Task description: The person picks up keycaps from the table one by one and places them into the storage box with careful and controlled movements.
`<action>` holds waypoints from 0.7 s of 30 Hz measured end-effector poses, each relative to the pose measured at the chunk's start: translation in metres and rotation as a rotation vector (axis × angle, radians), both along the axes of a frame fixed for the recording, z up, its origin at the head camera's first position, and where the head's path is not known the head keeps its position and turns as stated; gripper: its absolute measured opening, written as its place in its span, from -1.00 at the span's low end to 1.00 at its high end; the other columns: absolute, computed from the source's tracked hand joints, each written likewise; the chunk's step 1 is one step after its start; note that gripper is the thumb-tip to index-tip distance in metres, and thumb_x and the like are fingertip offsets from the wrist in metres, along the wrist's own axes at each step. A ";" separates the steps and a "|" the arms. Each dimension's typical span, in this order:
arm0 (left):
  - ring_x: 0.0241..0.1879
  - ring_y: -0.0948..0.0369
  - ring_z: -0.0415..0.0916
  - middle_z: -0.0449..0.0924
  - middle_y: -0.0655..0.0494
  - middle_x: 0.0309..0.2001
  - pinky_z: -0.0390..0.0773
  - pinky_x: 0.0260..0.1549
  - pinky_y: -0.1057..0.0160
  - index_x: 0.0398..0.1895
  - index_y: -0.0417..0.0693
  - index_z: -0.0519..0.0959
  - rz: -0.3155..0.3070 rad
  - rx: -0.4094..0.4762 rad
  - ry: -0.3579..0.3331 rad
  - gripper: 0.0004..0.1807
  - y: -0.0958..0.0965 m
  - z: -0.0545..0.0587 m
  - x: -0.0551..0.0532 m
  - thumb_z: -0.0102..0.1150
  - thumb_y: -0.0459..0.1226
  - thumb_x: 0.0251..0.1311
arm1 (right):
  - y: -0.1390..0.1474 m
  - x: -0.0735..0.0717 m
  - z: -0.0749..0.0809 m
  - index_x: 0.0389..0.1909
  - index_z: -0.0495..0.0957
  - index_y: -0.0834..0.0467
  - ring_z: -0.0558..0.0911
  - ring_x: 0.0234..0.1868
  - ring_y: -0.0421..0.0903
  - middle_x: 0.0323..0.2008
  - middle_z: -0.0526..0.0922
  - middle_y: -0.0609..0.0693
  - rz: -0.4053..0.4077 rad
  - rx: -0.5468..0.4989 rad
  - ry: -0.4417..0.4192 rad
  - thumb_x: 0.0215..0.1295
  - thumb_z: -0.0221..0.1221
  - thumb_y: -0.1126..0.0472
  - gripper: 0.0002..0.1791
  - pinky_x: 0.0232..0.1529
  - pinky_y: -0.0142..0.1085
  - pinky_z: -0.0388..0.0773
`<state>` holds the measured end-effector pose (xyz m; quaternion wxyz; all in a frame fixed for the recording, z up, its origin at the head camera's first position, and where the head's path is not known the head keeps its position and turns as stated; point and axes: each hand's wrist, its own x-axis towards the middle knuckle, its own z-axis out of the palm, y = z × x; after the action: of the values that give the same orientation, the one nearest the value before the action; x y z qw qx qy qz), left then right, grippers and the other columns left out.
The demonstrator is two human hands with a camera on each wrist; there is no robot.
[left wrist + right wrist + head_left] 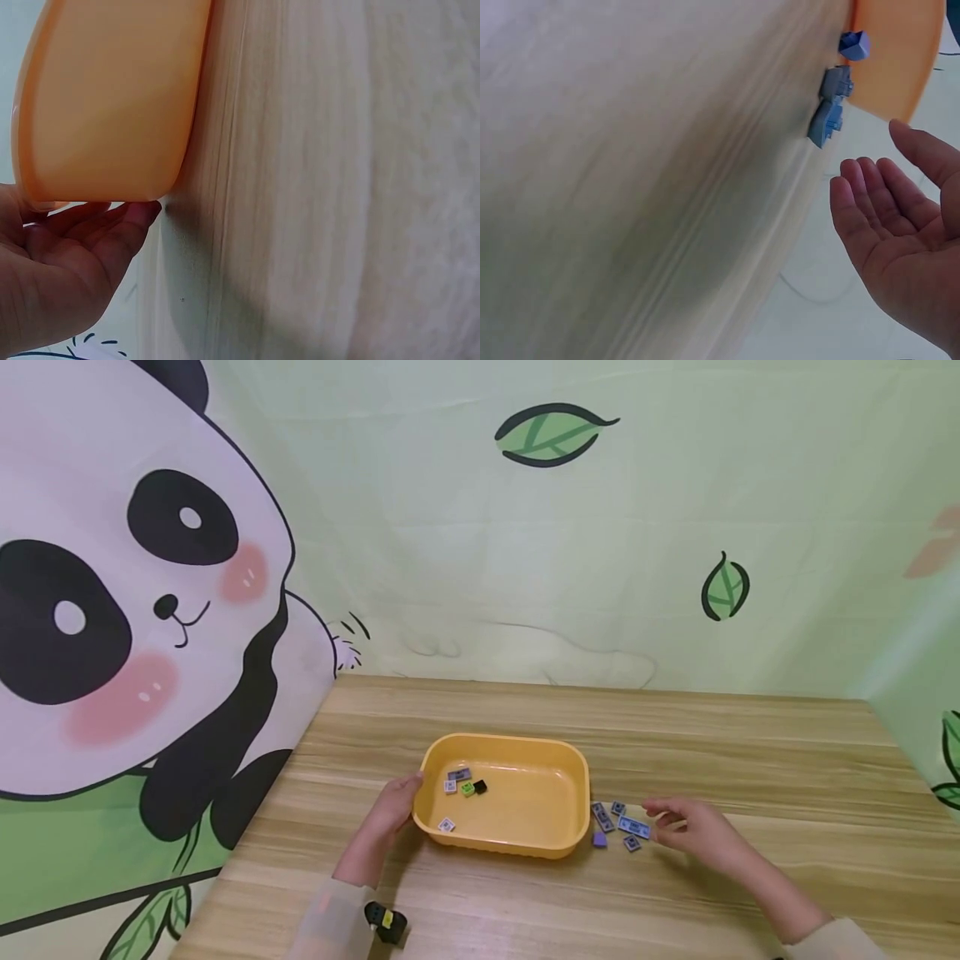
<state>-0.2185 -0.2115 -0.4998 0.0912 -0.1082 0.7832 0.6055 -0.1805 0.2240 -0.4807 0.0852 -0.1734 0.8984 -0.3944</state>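
My left hand [395, 806] grips the left end of a yellow plastic bin [517, 745], thumb at the rim. In the left wrist view its fingers [139, 217] lie against the outside of the end wall. My right hand [701, 833] hovers at the right of a small group of toy bricks, thumb and fingers apart and nothing between them. That group holds a light blue printed brick [634, 827] nearest the fingertips, a long grey-blue one [602, 817], a purple slope brick [600, 840] and small square dark ones [632, 843].
Inside the bin lie several small pieces: a grey one [459, 774], a lime green one [468, 789], a black one [481, 787] and white ones [446, 825]. A black toy figure [386, 922] stands by the left sleeve. Behind the wooden table [675, 727] hangs a panda-print backdrop [420, 527].
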 end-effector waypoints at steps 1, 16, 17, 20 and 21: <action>-0.35 0.29 0.59 0.61 -0.52 0.00 0.61 -0.31 0.40 0.28 -0.59 0.40 -0.001 0.006 0.001 -0.46 0.000 0.000 0.000 -0.28 -0.21 0.62 | 0.000 -0.001 -0.002 0.14 0.54 0.51 0.71 -0.10 0.08 -0.01 0.70 0.37 0.000 0.009 0.004 0.27 0.31 0.37 -0.54 -0.14 -0.33 0.70; -0.20 0.24 0.64 0.56 -0.51 0.15 0.69 -0.11 0.27 0.34 -0.58 0.35 0.005 -0.028 -0.005 -0.44 0.001 0.002 -0.002 -0.27 -0.20 0.62 | -0.003 -0.008 -0.012 0.01 0.60 0.53 0.71 -0.22 0.02 -0.15 0.75 0.30 0.001 0.095 0.046 0.13 0.35 0.43 -0.59 -0.18 -0.27 0.71; -0.20 0.23 0.65 0.56 -0.51 0.16 0.70 -0.10 0.25 0.34 -0.58 0.35 0.006 -0.029 -0.005 -0.44 0.001 0.002 -0.002 -0.26 -0.20 0.62 | -0.004 -0.008 -0.013 0.00 0.60 0.53 0.70 -0.22 0.00 -0.15 0.75 0.29 -0.001 0.100 0.045 0.12 0.35 0.44 -0.59 -0.18 -0.28 0.70; -0.21 0.24 0.65 0.57 -0.51 0.15 0.71 -0.09 0.24 0.34 -0.57 0.36 0.006 -0.028 -0.008 -0.45 0.001 0.002 -0.001 -0.26 -0.20 0.62 | -0.007 -0.010 -0.015 -0.01 0.60 0.53 0.68 -0.24 -0.04 -0.18 0.75 0.26 -0.005 0.121 0.048 0.08 0.36 0.45 -0.58 -0.21 -0.32 0.68; -0.21 0.24 0.65 0.57 -0.51 0.15 0.70 -0.10 0.25 0.33 -0.57 0.36 0.005 -0.028 -0.009 -0.45 0.001 0.002 -0.001 -0.26 -0.20 0.62 | -0.007 -0.010 -0.016 -0.01 0.61 0.52 0.68 -0.25 -0.05 -0.19 0.75 0.25 -0.008 0.125 0.048 0.07 0.36 0.45 -0.58 -0.21 -0.33 0.67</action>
<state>-0.2198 -0.2110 -0.4979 0.0914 -0.1143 0.7908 0.5943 -0.1910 0.2167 -0.4967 0.0729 -0.1735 0.9238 -0.3334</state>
